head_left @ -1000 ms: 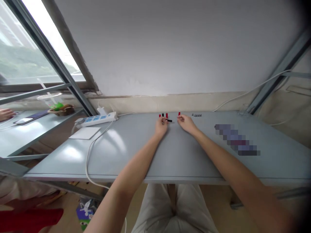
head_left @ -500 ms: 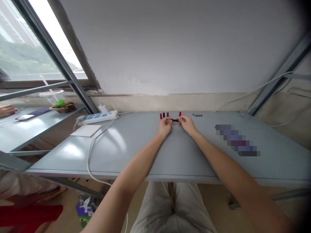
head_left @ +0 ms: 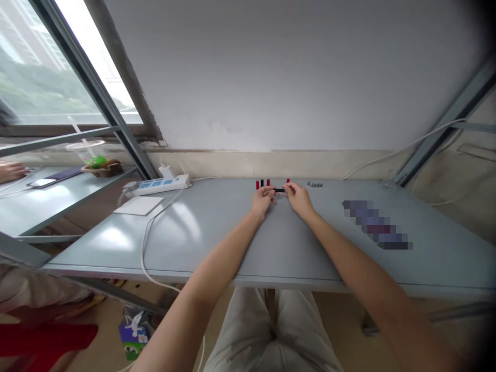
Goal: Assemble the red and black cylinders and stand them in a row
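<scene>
A thin black rod lies level between my two hands, above the grey table. My left hand pinches its left end, and my right hand grips its right end. Close behind my left hand stand a red cylinder, a black cylinder and another red cylinder. One more red piece shows just behind my right hand. A small bit of red is visible below the fingers of my left hand. Several small grey pieces sit in a row farther right.
On the left are a white power strip, a white flat square and a white cable. A pixelated dark object lies right. Another person's hand rests on the adjoining desk beside a phone.
The camera view has shifted slightly. My right hand has moved a little over the red piece behind it, covering more of it. Both hands keep hold of the black rod.
</scene>
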A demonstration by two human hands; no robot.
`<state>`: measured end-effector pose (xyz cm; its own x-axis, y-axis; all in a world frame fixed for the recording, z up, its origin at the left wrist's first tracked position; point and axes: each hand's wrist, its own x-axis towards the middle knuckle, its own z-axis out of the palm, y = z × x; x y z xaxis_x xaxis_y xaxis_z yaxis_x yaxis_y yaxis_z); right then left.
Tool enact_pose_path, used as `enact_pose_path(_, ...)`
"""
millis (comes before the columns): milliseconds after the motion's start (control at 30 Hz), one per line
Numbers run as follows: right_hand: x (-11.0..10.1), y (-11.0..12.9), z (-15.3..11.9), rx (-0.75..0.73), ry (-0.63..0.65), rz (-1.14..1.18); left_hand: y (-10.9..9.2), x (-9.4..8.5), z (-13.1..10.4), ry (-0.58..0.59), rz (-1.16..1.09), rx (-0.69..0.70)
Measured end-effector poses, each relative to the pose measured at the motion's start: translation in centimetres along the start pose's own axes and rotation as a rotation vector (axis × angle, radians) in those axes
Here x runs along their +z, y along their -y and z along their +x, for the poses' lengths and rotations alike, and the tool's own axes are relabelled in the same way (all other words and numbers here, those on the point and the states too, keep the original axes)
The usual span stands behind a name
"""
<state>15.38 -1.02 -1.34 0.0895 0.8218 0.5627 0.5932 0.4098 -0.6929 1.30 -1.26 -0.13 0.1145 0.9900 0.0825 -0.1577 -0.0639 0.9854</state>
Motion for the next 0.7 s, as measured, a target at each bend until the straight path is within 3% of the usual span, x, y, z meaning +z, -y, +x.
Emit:
enact_pose_path(300, -0.3, 0.0, 0.0, -0.047, 0.072, -0.043, -0.1, -0.6, 0.5, -0.047, 0.016, -0.031)
enact_pose_path(700, -0.5, -0.9, 0.0, -0.16, 0.186, -0.274, 0.0, -0.9, 0.7, -0.114, 0.11, -0.013)
